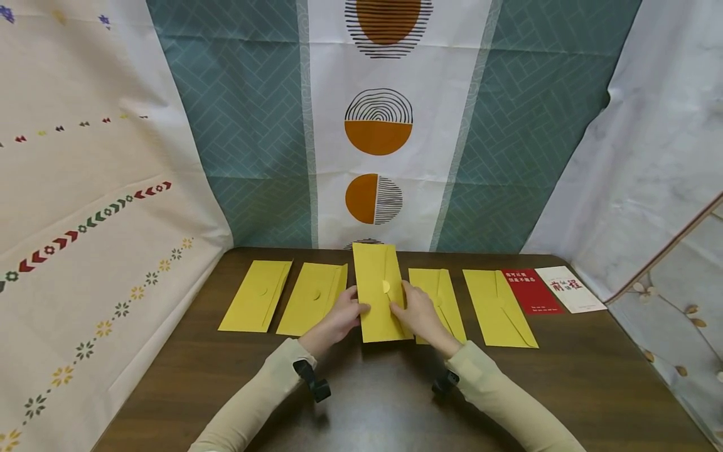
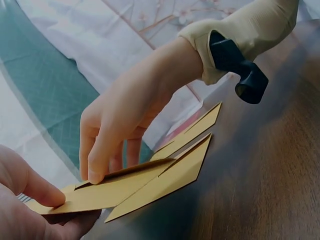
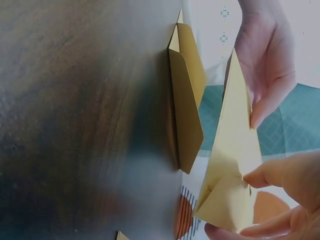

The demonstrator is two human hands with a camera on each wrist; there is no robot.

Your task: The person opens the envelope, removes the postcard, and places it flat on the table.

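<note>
Clamped by both hands at its long sides, a yellow envelope (image 1: 375,295) is held above the brown table (image 1: 367,402).
Left hand (image 1: 341,316) pinches one side, thumb on the front; right hand (image 1: 422,314) pinches the opposite side, near the round tab (image 1: 386,286). Two flat envelopes (image 1: 255,296) lie left of the grip, two further envelopes (image 1: 498,307) right of it, and past those a red card (image 1: 532,291) and a white card (image 1: 570,290).

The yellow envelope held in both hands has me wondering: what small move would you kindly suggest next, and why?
Probably ease the flap open with the right hand, which touches it near the half-round tab, while the left hand pinches the yellow envelope by its opposite edge and can steady it.
</note>
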